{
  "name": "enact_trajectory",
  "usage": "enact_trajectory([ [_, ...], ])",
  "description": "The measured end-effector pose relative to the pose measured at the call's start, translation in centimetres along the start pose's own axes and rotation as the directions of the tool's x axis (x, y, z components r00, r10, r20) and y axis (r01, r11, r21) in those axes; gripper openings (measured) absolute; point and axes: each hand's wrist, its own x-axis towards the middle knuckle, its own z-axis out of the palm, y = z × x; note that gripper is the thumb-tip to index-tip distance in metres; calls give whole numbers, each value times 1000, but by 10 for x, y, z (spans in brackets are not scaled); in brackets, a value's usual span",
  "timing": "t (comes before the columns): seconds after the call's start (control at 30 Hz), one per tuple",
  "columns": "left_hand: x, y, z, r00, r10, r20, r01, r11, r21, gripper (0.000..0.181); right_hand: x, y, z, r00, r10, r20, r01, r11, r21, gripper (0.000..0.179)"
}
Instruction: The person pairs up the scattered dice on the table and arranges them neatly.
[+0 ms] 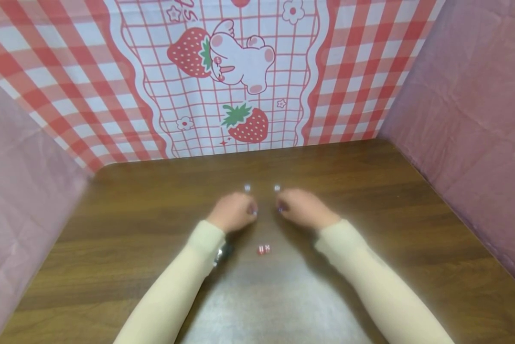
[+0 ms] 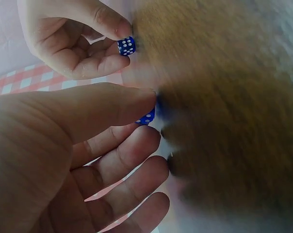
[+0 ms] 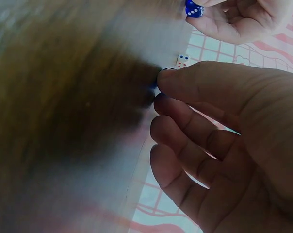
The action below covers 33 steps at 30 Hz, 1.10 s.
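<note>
My left hand (image 1: 233, 212) pinches a blue die (image 2: 147, 118) with white dots between thumb and fingers, low over the wooden table. Across from it, my right hand (image 1: 307, 209) pinches a second blue die (image 2: 127, 46) by its thumb and fingertips. From the right wrist, the thumb covers most of that die, while the left hand's blue die shows at the top. Just beyond the hands, two white dice (image 1: 247, 188) stand apart on the table, one past each hand. Two red dice (image 1: 263, 249) sit side by side nearer the body, between the forearms.
The brown wooden table (image 1: 124, 229) reaches back to a red-and-white checked cloth (image 1: 360, 71) with strawberries printed on it. Pink fabric (image 1: 468, 95) hangs along both sides. A dark, shiny wrist device (image 1: 223, 253) shows at the left cuff.
</note>
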Motion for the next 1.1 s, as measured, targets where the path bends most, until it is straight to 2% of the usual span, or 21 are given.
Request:
enact_trajectory([
  [0.7,-3,-1,-4,1000,-13,11,14,998,-54,14,0,1,0,1000,-3,26,2,999,34,22],
  [1.0,-3,-4,-3,999,-25,22,27,997,-67,14,-2,0,-2,995,87,51,-90,993,76,17],
  [1.1,-3,-5,-3,999,-29,22,31,997,-72,13,-3,-1,-4,994,95,52,-99,992,75,15],
])
